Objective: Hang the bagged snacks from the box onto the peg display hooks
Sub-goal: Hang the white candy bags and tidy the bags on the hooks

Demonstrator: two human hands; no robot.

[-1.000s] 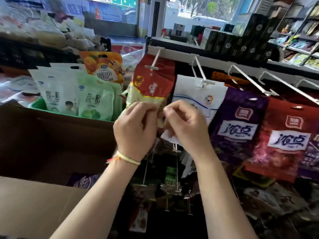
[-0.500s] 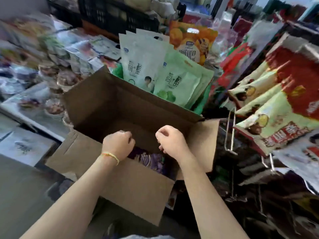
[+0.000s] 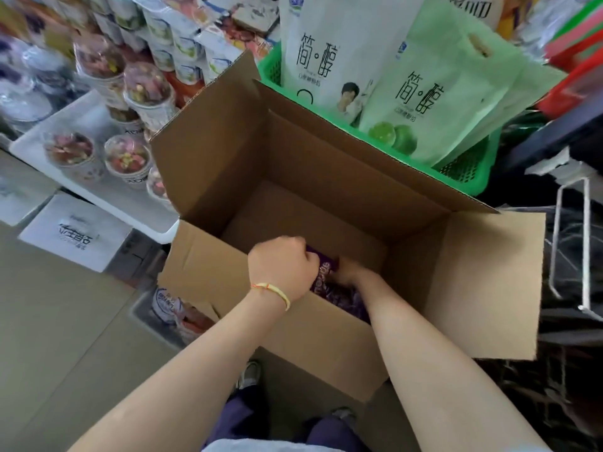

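Both forearms reach down over the near wall of the open cardboard box (image 3: 326, 334). The left hand (image 3: 282, 267), with a yellow band (image 3: 272, 291) on its wrist, is curled into a fist over the top edge of a purple snack bag (image 3: 324, 277) and grips it. The right hand (image 3: 347, 272) lies just right of the left hand and lower in the box, against the same bag; its fingers are hidden behind the bag and the left hand, so I cannot tell whether it grips the bag or only touches it. The bag sits inside the box against the near wall, with more purple packaging below it. Beyond both hands the brown floor of the box shows.

Right of the right hand, past the box's right flap, white wire peg hooks (image 3: 585, 243) stick out from a dark display.

Past the far wall of the box, ahead of the hands, a green basket (image 3: 470, 171) holds upright white and pale green pouches (image 3: 434, 93) printed with limes. Left of the left hand, outside the box, a white tray (image 3: 98, 190) carries lidded cups (image 3: 127, 161) of mixed pieces, with stacked small cartons farther back.
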